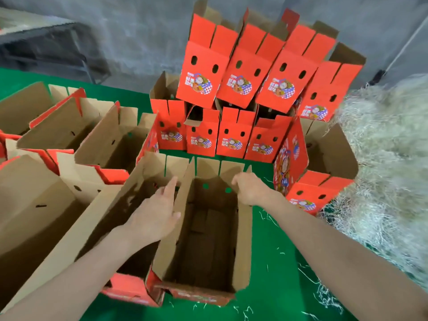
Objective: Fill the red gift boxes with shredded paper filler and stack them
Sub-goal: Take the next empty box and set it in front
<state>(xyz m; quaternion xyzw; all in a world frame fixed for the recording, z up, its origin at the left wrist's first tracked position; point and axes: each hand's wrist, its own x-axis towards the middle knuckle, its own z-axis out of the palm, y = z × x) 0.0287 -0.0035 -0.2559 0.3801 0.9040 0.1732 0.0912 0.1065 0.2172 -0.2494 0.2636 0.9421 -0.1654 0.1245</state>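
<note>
Empty box [208,239] is steadied: left hand [159,212] flat on its flap [172,251], right hand [250,188] curled round the other; filler [382,158] not yet added.

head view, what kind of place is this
Probably a packing area in a warehouse or workshop: printed red gift boxes stacked against a bare grey concrete wall, a large heap of shredded paper filler beside them, and rows of open empty boxes on a green-covered surface.
</note>
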